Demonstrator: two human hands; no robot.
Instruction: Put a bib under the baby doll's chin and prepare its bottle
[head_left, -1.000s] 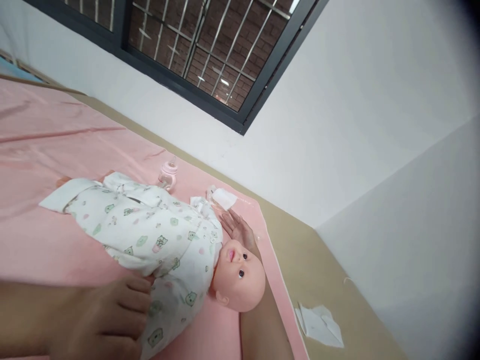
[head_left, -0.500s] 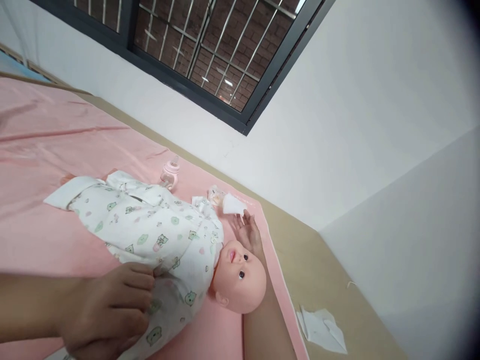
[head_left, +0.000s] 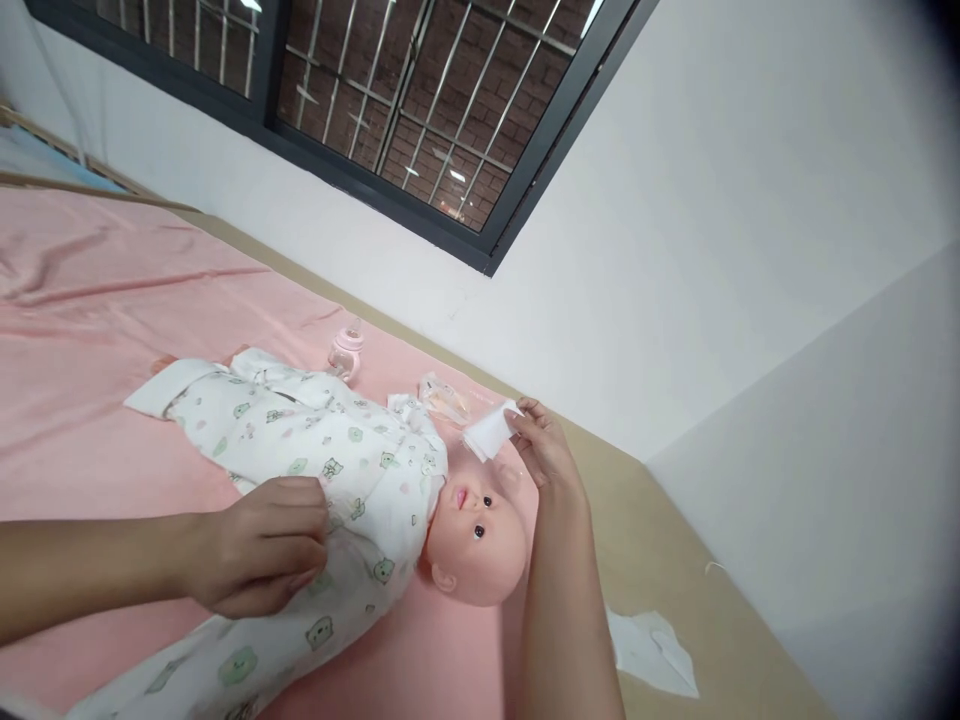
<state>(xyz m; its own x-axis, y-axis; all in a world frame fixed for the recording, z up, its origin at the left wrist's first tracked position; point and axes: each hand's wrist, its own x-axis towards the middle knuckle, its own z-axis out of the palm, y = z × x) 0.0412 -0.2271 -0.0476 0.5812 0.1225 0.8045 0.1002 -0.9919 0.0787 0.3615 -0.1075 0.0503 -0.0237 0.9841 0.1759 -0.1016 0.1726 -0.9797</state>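
Observation:
A baby doll (head_left: 480, 545) lies on its back, its head toward the right, dressed in a white outfit (head_left: 352, 440) printed with green bears. Above its chest my left hand (head_left: 262, 548) is closed with the fingers curled; whatever they may hold is hidden. Just beyond the doll's face, my right hand (head_left: 546, 442) pinches a folded white tissue (head_left: 487, 432) between thumb and fingers, lifted off the bedding. Close by lies a clear plastic packet (head_left: 442, 397) by the doll's sleeve.
A pink-topped baby bottle (head_left: 346, 352) stands beyond the doll's body. Under everything is a pink blanket (head_left: 420, 655) over a tan surface (head_left: 637, 540). Another white tissue (head_left: 654, 652) lies at the right. A wall with a barred window (head_left: 420, 110) rises behind.
My right hand has taken the tissue and raised it, moving right and clear of the doll's head. My left hand has shifted slightly up and right, still closed.

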